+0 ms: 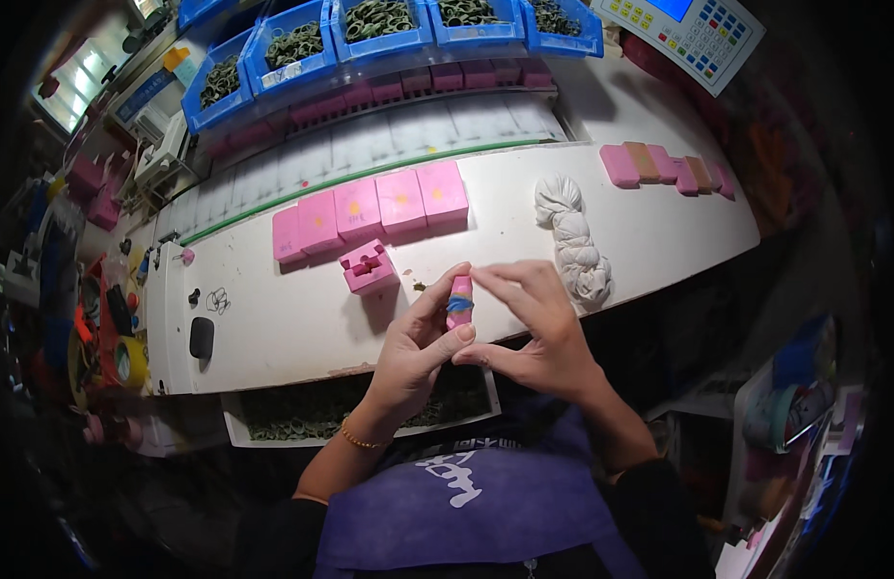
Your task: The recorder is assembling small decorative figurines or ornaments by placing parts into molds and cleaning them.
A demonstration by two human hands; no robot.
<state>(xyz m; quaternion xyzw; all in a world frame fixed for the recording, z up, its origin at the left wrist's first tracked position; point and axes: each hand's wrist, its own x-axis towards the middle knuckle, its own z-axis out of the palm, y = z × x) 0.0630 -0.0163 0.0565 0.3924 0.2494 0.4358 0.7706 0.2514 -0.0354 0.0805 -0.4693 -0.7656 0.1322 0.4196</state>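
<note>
Over the table's front edge, my left hand (415, 340) is closed around a small pink block (460, 288), gripping it between thumb and fingers. A blue band (460, 304) runs across the block's middle. My right hand (543, 328) is beside it, fingers stretched and thumb apart. Its fingertips are close to the block's top end; whether they touch it I cannot tell. Just beyond my left hand stands a pink block with a notched hollow (370, 274), a darker piece inside it. Behind that, several larger pink blocks (358, 205) stand in a slanting row.
Right of the hands lies a twisted white cloth (574, 239). Farther right are pink and brown blocks (644, 162). Blue bins (290, 48) of green rings line the back, near a keypad device (702, 37). Below the table edge is a drawer (236, 425) of similar pieces.
</note>
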